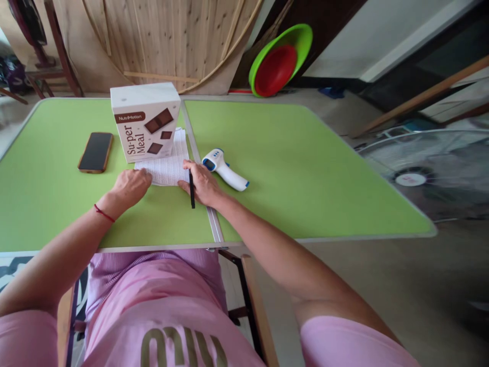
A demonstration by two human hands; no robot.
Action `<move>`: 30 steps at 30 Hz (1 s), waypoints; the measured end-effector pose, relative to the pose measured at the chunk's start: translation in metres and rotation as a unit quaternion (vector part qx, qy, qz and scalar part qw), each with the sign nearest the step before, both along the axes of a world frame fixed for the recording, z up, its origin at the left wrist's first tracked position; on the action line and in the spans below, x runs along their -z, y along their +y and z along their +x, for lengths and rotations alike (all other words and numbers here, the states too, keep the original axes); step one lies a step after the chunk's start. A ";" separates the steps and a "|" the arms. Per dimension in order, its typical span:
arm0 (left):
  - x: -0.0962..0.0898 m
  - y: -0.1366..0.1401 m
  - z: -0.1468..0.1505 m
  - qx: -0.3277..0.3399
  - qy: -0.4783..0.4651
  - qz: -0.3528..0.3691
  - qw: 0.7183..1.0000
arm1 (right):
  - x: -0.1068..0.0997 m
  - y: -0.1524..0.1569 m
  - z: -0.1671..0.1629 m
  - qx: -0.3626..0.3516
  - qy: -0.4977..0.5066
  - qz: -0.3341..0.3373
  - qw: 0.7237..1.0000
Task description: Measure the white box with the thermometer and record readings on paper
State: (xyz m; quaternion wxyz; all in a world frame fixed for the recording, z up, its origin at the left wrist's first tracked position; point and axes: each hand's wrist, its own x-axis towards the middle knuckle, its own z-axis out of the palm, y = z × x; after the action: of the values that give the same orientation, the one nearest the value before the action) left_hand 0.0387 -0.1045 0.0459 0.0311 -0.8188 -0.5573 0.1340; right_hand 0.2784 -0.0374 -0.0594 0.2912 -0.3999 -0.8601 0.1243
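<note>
A sheet of paper [164, 172] covered in small print or writing lies on the green table, partly under a white box [173, 133] marked "Su-per Meal". My left hand [133, 187] is closed at the sheet's near left corner, fingers curled down on it; the fingertips are hidden. At the right edge of the paper, my right hand [202, 184] has a black pen [191, 191] in its grip, and its thumb and forefinger reach onto the sheet. Just right of that hand lies a white and blue infrared thermometer [226, 169].
The green folding table [305, 168] has a metal seam down its middle. A phone [95, 152] in a brown case lies left of the box. Beyond the table stand green [303, 41] and red [275, 70] basins. A fan [410, 178] is at the right.
</note>
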 end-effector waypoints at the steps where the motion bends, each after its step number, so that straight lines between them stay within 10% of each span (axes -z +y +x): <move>1: -0.002 -0.002 0.002 0.001 0.003 -0.004 1.000 | -0.001 -0.002 0.000 -0.004 -0.004 -0.001 1.000; 21: 0.004 -0.112 -0.013 -0.002 0.006 -0.003 1.000 | -0.006 -0.109 0.000 -0.076 -0.001 0.001 0.997; 27: 0.026 -0.122 -0.060 0.018 -0.267 0.036 0.963 | -0.024 -0.091 0.018 -0.054 -0.024 -0.025 0.998; 30: 0.029 -0.100 -0.097 -0.150 -0.434 0.060 0.886 | -0.032 -0.055 0.025 -0.056 -0.068 0.013 0.996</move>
State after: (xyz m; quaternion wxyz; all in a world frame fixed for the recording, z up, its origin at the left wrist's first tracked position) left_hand -0.0581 -0.2047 0.0168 -0.1853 -0.6986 -0.6382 -0.2652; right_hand 0.3030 -0.0920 -0.0270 0.2297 -0.3553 -0.9003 0.1018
